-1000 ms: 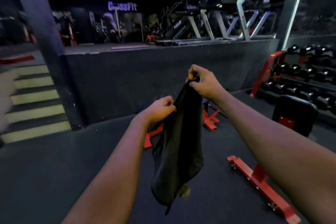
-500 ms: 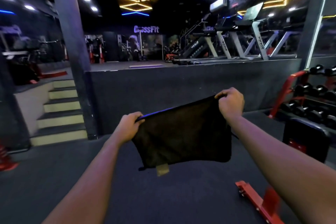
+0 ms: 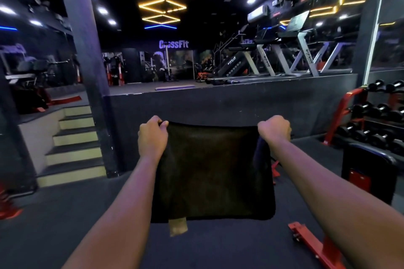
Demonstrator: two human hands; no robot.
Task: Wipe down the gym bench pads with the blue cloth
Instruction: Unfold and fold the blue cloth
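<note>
The cloth (image 3: 212, 170) hangs spread flat in front of me and looks dark in this dim light, with a pale tag at its lower edge. My left hand (image 3: 152, 135) grips its upper left corner and my right hand (image 3: 274, 130) grips its upper right corner, both at chest height with arms stretched forward. A bench with a black pad (image 3: 371, 159) and a red frame stands at the right, behind my right arm. Its red base bar (image 3: 310, 242) lies on the floor at the lower right.
A dumbbell rack (image 3: 376, 113) with a red frame fills the right side. A raised dark platform (image 3: 229, 102) with treadmills runs across ahead. Steps (image 3: 72, 144) rise at the left beside a pillar (image 3: 91, 67). Dark rubber floor lies below.
The cloth went from a bunched hanging strip to a sheet stretched between my hands. My hands moved apart and levelled out, and my view tilted upward.
</note>
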